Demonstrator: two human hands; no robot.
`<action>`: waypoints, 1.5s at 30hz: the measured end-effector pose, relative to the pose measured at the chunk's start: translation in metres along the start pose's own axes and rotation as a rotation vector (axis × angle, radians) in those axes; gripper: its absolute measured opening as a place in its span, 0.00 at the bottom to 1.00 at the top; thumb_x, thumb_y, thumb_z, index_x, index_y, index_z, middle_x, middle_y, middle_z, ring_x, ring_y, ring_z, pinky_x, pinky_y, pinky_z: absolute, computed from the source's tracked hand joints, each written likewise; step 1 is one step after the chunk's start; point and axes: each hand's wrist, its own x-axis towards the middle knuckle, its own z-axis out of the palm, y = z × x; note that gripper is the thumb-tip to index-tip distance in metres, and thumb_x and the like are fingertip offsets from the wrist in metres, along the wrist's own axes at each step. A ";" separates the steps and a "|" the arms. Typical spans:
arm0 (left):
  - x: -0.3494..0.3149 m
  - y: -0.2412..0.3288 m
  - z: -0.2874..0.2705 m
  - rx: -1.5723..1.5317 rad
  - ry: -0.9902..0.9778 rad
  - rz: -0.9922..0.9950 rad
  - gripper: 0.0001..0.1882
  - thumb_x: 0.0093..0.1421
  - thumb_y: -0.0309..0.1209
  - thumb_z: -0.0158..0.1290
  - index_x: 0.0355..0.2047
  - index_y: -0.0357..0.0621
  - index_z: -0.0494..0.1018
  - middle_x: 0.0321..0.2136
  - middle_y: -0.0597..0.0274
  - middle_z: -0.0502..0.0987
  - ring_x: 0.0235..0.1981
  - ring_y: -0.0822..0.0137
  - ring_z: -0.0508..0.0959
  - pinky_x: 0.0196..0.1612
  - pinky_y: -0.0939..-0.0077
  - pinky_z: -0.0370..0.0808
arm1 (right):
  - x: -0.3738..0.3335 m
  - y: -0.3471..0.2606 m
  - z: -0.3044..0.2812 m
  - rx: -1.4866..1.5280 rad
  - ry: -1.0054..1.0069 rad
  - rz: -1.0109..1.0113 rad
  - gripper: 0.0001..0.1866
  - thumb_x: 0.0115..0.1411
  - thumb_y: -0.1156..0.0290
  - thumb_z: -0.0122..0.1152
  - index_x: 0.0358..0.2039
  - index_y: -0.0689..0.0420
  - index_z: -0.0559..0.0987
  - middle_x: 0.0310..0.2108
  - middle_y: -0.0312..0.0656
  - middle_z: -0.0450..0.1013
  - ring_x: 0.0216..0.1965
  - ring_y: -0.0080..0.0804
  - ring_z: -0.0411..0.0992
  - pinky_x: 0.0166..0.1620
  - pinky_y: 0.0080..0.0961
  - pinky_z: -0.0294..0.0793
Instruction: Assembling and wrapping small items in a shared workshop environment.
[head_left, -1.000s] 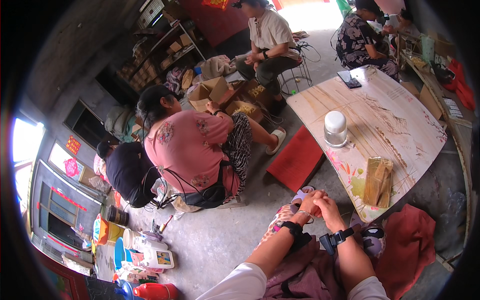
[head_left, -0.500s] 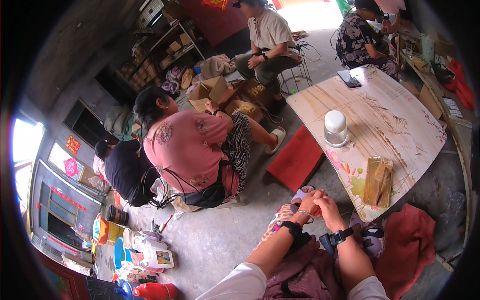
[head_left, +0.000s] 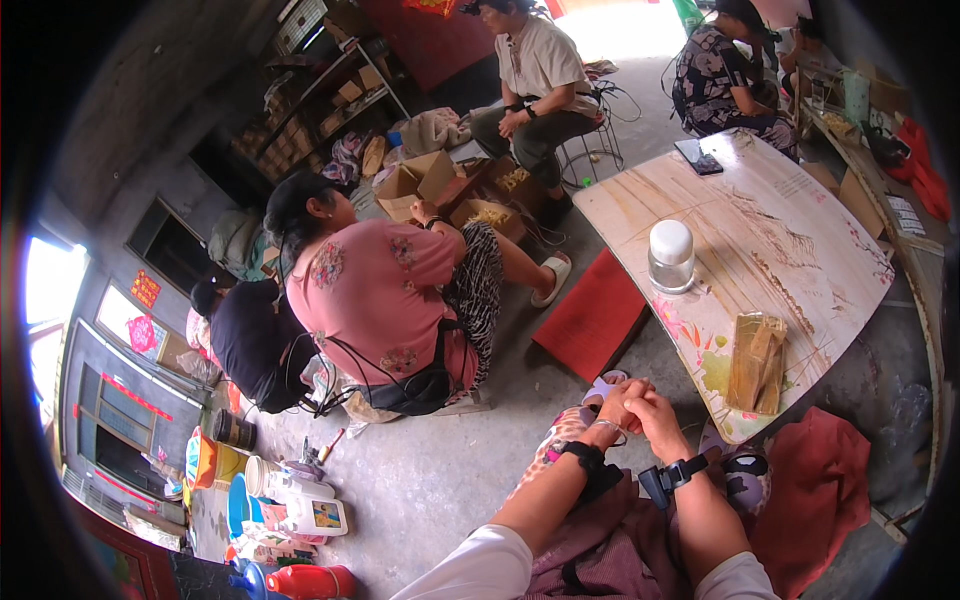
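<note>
My left hand point(head_left: 619, 406) and my right hand point(head_left: 652, 411) are clasped together above my knees, fingers closed over one another, with no object showing in them. A bracelet and a black band circle my left wrist; a black strap with a small device is on my right wrist. Just ahead and to the right stands a printed-top table point(head_left: 716, 240). A brownish-yellow block-shaped bundle point(head_left: 757, 365) lies near its closest corner. Farther back on it are a clear jar point(head_left: 671, 258) with a white lid and a dark phone point(head_left: 698, 157).
A red flat-topped box point(head_left: 592, 315) rests on the floor beyond my hands. A person in pink point(head_left: 375, 305) sits at left near open cardboard boxes point(head_left: 417, 184). Other people sit farther off. Jugs, buckets and a red flask point(head_left: 310, 581) stand at lower left. Red cloth point(head_left: 812, 495) hangs at right.
My clasped hands have stayed put. At the far right, the seated person's head and raised hand have shifted a little; the head of the person in the pale shirt has moved slightly.
</note>
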 end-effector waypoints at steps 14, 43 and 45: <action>0.002 -0.004 -0.001 0.029 -0.006 -0.006 0.18 0.56 0.43 0.40 0.26 0.40 0.68 0.13 0.64 0.67 0.08 0.72 0.63 0.10 0.80 0.57 | 0.001 0.002 0.001 -0.022 0.029 -0.026 0.11 0.48 0.62 0.49 0.20 0.57 0.71 0.15 0.32 0.64 0.15 0.17 0.61 0.18 0.12 0.59; 0.007 -0.007 -0.005 -0.022 -0.009 0.005 0.17 0.55 0.43 0.42 0.24 0.40 0.68 0.14 0.65 0.67 0.12 0.73 0.64 0.13 0.81 0.58 | 0.001 -0.003 -0.003 -0.016 -0.012 0.049 0.12 0.48 0.63 0.51 0.23 0.60 0.71 0.20 0.34 0.66 0.20 0.17 0.64 0.21 0.13 0.63; 0.008 -0.008 -0.005 -0.001 -0.004 0.016 0.17 0.55 0.43 0.42 0.24 0.40 0.68 0.14 0.65 0.67 0.12 0.74 0.64 0.13 0.81 0.58 | 0.002 -0.001 -0.005 -0.018 -0.022 0.040 0.12 0.48 0.63 0.51 0.23 0.60 0.71 0.20 0.34 0.66 0.19 0.17 0.63 0.21 0.13 0.63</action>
